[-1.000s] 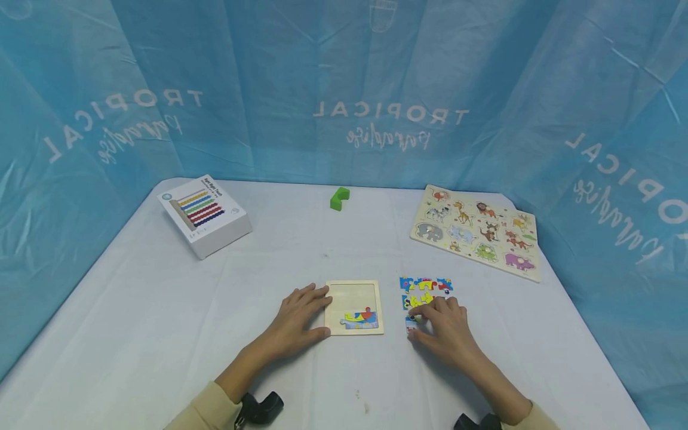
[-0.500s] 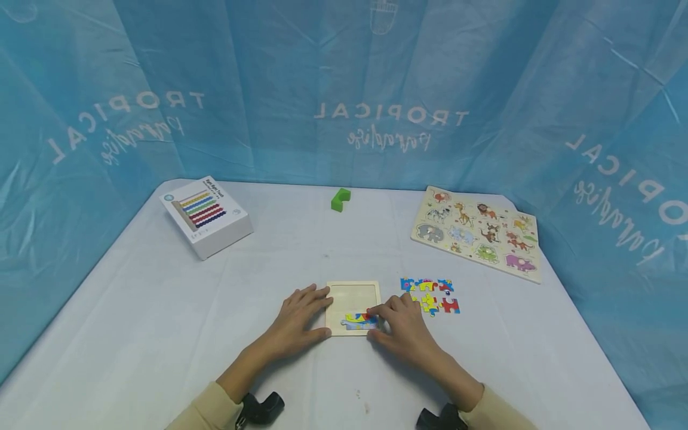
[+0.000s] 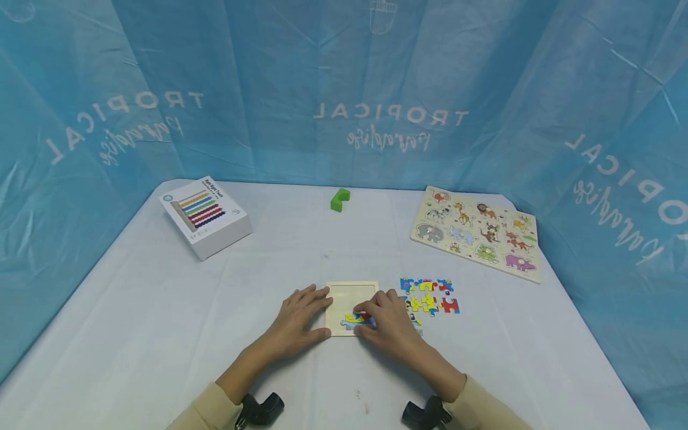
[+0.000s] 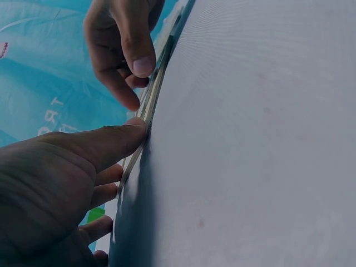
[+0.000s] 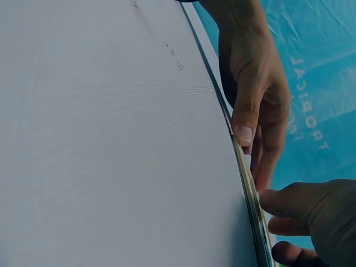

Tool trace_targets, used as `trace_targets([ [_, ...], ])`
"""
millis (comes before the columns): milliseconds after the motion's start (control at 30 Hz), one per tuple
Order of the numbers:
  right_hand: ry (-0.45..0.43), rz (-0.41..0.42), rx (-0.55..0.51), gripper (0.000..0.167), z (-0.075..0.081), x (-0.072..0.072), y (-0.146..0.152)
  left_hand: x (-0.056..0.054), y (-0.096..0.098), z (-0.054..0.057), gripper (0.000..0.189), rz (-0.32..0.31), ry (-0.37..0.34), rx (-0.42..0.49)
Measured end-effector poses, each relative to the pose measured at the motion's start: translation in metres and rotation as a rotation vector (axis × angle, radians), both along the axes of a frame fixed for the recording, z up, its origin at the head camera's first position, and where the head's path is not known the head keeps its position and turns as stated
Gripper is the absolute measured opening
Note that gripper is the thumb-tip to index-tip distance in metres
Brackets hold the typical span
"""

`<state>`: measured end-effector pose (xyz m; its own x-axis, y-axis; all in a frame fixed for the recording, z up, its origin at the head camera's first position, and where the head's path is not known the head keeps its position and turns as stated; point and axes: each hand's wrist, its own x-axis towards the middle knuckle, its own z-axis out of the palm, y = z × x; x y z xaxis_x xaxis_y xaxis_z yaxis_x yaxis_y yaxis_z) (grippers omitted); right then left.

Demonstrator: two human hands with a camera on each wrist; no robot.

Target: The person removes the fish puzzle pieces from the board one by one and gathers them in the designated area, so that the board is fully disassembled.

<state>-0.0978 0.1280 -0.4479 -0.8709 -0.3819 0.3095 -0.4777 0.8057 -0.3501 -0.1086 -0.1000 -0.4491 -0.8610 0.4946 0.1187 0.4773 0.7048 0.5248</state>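
A small square wooden puzzle tray (image 3: 346, 297) lies flat in front of me. Colourful jigsaw pieces (image 3: 349, 323) fill part of its lower right. My left hand (image 3: 294, 325) rests at the tray's left side, fingers spread, with thumb and fingertips touching the rim. Over the tray's lower right, my right hand (image 3: 393, 327) pinches a jigsaw piece between thumb and index finger; the hand covers much of it. In the left wrist view the left thumb (image 4: 119, 139) presses the tray edge. Loose jigsaw pieces (image 3: 430, 303) lie in rows right of the tray, partly behind the right hand.
An animal peg puzzle board (image 3: 473, 230) lies at the back right. A white box (image 3: 206, 216) with coloured bead rows printed on it stands at the back left. A green block (image 3: 340, 199) sits near the back edge. A blue curtain (image 3: 344, 77) surrounds the table.
My right hand has moved left from the loose pieces to the tray, then a little further left over the pieces inside it. My left hand has stayed at the tray's left rim.
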Motion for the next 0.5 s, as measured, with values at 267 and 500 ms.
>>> trace_targets([
  [267, 0.050, -0.008, 0.019, 0.033, -0.0039, 0.0003, 0.0023, -0.0004, -0.0002, -0.0009, 0.058, 0.000, 0.003, 0.000],
  [500, -0.002, -0.035, 0.038, 0.030, -0.0043, 0.0016, 0.0017, -0.0005, -0.0004, -0.0015, 0.058, -0.002, 0.007, 0.003],
])
